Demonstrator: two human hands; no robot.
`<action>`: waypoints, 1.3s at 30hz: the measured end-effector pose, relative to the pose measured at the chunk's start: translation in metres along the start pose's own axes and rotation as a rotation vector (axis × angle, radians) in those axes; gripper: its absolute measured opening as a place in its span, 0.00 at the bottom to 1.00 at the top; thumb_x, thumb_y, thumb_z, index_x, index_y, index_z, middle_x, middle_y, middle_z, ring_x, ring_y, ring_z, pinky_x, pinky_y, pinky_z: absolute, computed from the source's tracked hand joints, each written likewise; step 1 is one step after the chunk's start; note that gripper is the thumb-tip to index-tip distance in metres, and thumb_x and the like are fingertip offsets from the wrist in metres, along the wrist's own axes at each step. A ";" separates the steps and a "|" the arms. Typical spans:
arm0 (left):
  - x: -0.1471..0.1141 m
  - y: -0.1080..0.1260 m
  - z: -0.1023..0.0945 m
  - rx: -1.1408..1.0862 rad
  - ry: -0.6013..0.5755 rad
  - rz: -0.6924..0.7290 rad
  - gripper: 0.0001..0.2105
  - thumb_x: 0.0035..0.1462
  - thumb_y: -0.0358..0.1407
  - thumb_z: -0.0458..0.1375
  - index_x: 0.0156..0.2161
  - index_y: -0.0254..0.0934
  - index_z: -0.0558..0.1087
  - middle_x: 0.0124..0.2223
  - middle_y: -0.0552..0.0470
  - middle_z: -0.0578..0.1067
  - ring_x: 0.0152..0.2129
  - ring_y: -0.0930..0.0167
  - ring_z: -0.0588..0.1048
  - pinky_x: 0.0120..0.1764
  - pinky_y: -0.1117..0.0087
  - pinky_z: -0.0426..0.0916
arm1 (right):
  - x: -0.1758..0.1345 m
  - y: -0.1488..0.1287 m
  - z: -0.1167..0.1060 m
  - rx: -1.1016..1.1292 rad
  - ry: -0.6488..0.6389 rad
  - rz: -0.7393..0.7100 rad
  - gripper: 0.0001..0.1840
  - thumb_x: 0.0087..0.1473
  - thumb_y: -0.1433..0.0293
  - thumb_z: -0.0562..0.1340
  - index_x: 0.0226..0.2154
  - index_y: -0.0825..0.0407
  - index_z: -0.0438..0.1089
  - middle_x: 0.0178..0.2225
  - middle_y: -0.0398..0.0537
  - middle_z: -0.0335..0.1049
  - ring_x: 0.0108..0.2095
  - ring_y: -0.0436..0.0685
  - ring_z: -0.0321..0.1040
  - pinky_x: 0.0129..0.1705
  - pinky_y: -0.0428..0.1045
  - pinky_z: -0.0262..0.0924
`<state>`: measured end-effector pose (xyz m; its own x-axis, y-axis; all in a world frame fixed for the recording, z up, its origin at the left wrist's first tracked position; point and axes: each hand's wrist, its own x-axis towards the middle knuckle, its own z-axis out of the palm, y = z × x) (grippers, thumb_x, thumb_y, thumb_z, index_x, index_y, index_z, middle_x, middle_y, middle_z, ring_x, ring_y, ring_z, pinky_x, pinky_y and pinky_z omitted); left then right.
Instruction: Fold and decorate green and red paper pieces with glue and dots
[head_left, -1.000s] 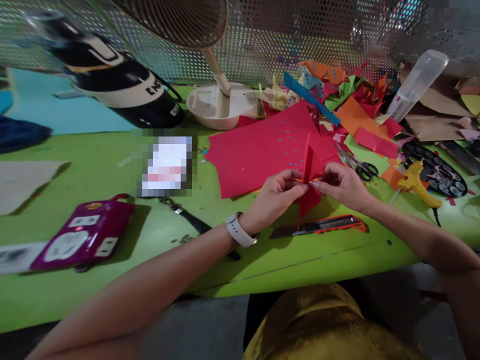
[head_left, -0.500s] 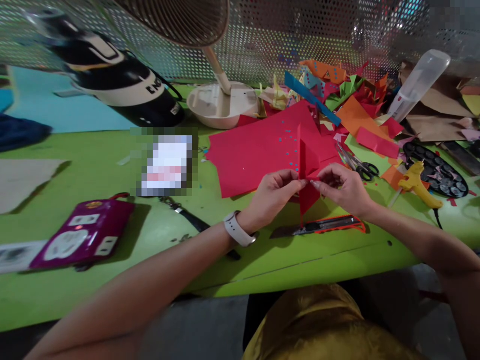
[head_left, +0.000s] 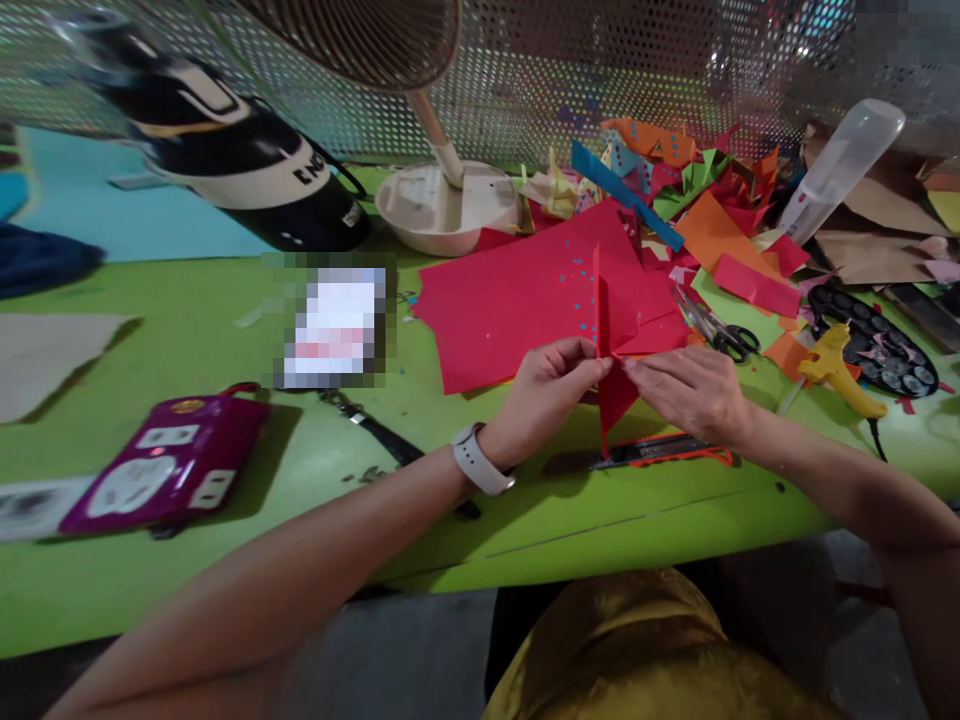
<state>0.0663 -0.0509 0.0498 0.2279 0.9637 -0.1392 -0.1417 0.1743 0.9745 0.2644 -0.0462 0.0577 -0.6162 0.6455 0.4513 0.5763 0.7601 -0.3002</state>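
Observation:
A folded piece of red paper (head_left: pixel 618 398) stands on edge between my hands, with dotted holes or blue specks close to its upper part. My left hand (head_left: pixel 551 390) pinches it between thumb and fingers. My right hand (head_left: pixel 694 392) has its fingers pressed together along the fold at the paper's right side; its thumb is mostly hidden. Behind them lies a large red sheet (head_left: pixel 502 320). Beneath the right hand, partly covered, is a utility knife (head_left: pixel 667 450) with an orange edge. Scissors (head_left: pixel 731 338) with black handles lie just beyond that hand.
At the right are a yellow glue gun (head_left: pixel 832 365), a black oval tray (head_left: pixel 904 360) and a clear plastic bottle (head_left: pixel 847 165). Coloured paper scraps (head_left: pixel 720 235) pile up behind. Leftward stand a fan base (head_left: pixel 450 225), a black bottle (head_left: pixel 247 165) and a purple box (head_left: pixel 187 450).
My right hand has turned flatter, its fingers straightening and closing together along the paper's fold. It covers more of the knife. My left hand keeps its pinch in nearly the same place.

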 end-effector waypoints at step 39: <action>0.003 0.001 0.000 -0.092 0.037 0.009 0.10 0.42 0.36 0.67 0.22 0.35 0.70 0.21 0.57 0.71 0.20 0.77 0.69 0.27 0.76 0.66 | 0.004 0.015 -0.001 -0.107 0.146 -0.357 0.13 0.64 0.70 0.56 0.43 0.51 0.76 0.35 0.47 0.79 0.34 0.50 0.75 0.36 0.45 0.71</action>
<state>0.0664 -0.0474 0.0505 0.1909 0.9717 -0.1390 -0.2313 0.1821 0.9557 0.2715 -0.0323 0.0557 -0.7097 0.3185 0.6284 0.3971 0.9176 -0.0166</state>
